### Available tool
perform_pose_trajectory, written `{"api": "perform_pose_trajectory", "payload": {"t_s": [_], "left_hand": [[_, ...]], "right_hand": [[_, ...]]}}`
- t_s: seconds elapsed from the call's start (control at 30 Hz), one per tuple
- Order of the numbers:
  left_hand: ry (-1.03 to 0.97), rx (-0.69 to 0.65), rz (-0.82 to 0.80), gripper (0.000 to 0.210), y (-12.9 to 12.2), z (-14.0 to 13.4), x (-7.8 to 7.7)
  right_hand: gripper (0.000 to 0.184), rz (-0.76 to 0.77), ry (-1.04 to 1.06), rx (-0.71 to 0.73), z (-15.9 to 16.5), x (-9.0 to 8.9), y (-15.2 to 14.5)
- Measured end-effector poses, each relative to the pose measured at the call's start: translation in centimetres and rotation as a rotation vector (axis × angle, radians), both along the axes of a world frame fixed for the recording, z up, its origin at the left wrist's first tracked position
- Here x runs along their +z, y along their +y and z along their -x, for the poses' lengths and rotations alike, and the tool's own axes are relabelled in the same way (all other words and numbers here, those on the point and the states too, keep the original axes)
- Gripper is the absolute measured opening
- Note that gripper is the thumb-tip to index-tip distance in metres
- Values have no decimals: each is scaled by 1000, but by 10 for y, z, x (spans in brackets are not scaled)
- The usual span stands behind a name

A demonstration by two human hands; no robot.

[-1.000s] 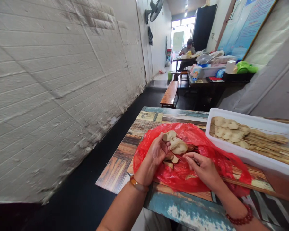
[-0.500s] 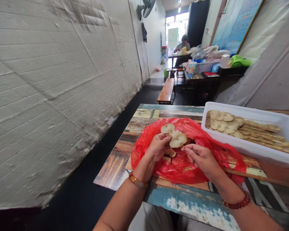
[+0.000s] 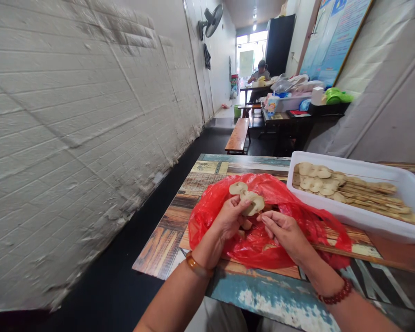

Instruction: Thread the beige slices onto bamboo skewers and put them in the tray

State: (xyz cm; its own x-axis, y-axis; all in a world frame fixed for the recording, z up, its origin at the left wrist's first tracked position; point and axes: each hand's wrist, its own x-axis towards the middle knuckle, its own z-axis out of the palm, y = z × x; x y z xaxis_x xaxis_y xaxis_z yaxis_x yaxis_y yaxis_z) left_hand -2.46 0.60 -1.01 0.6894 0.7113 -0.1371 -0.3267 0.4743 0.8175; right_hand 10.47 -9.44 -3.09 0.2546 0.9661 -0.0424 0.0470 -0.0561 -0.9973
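My left hand (image 3: pixel 232 216) is closed, thumb and fingers gripping several pale, round, thin food slices (image 3: pixel 254 204) that overlap in a row. My right hand (image 3: pixel 280 227) pinches a thin skewer (image 3: pixel 260 212) at the lower right edge of these slices; most of the skewer is hidden by my fingers. Both hands are above a spread red plastic bag (image 3: pixel 207 207), where a few more pale pieces (image 3: pixel 246 224) lie partly hidden under my hands.
At the right stands a white plastic tub (image 3: pixel 366 174) holding skewered slices (image 3: pixel 318 180) in layers. Thin sticks (image 3: pixel 359 254) lie on the wood-patterned table (image 3: pixel 162 240) beside the bag. Further off are a bench (image 3: pixel 238 134), a cluttered table (image 3: pixel 280 117) and a seated person (image 3: pixel 261 71).
My left thumb now lies further over the slices, and they have tilted slightly. My right hand remains close to their edge. The whole view has shifted a little downward in the picture.
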Motion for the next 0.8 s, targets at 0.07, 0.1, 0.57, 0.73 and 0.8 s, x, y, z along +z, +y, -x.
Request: {"api": "perform_pose_trajectory", "payload": {"t_s": [0.07,0.1,0.57,0.73,0.8], "left_hand": [[19,46,-18,40,0,-2,-3],[35,81,-27,40,1,-2,-5],[-100,85,92,36,3,1,-1],[-110,186,84,36,4,-1,-2],[-118,207,90,34,3,-1,-1]], "right_hand": [[43,8,-57,5,1,-2,1],[43,0,-111,8,2,-3,1],[34,-160,-580,-105,4,-1,-4],[33,-159,-565,-88,7,-3,-2],[32,-158,-566,-84,9,-3,-2]]}}
